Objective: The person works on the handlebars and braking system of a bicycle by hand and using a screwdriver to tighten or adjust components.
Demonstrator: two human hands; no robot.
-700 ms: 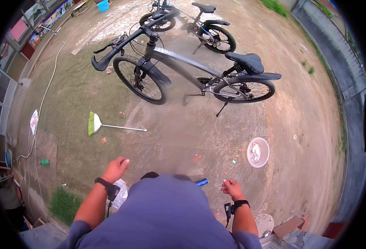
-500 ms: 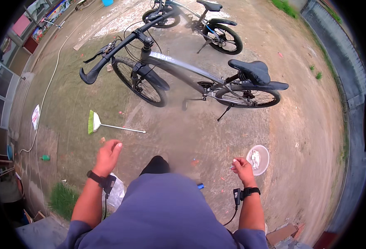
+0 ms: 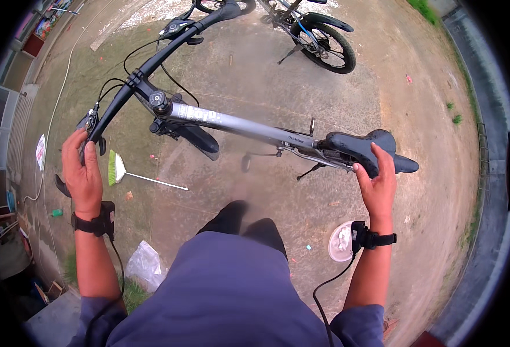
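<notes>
Left grip (image 3: 84,178) curves by bicycle (image 3: 243,128) (long axis crosswise, pointing left).

The ground (image 3: 284,202) bears 2 bicycles (image 3: 243,125) (image 3: 323,45), a broom (image 3: 119,168), a basin (image 3: 333,244) and a plastic bag (image 3: 144,266).

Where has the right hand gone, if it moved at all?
Yes, the right hand moved forward, from nearer than the bowl to beyond it, toward the bike seat.
</notes>
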